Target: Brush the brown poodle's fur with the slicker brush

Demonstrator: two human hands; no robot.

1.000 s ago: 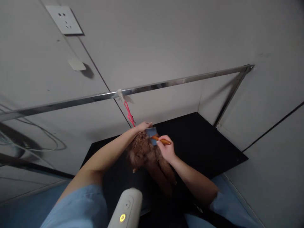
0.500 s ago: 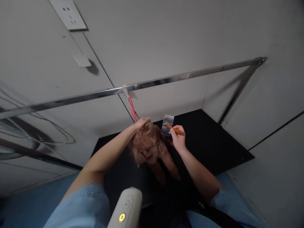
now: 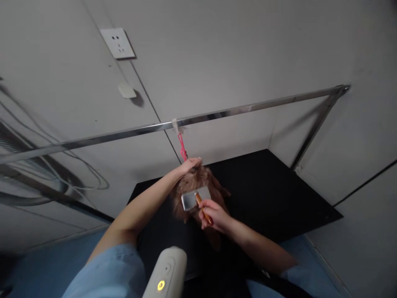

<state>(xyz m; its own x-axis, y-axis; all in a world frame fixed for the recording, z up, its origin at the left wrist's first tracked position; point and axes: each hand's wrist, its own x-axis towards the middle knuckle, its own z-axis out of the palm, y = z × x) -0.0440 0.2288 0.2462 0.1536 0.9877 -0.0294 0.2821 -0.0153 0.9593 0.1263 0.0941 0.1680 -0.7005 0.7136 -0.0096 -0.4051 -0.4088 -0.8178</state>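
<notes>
A brown curly-haired dog (image 3: 198, 178) is on the black table (image 3: 251, 186). My left hand (image 3: 190, 164) is closed on the fur at the dog's upper end, below the pink cord (image 3: 182, 149). My right hand (image 3: 214, 215) grips the orange handle of a slicker brush (image 3: 196, 198). The brush's wide silver head lies over the dog's coat and hides part of its body. Its bristles are out of sight.
A metal bar (image 3: 223, 114) crosses above the table, with the cord hanging from it. Cables and a grey hose (image 3: 31, 159) are at the left. A white device (image 3: 167, 273) with a yellow light is at the bottom.
My right hand has moved left and down with the brush, from beside the dog to over its coat. My left hand still holds the fur. The whole view has shifted slightly.
</notes>
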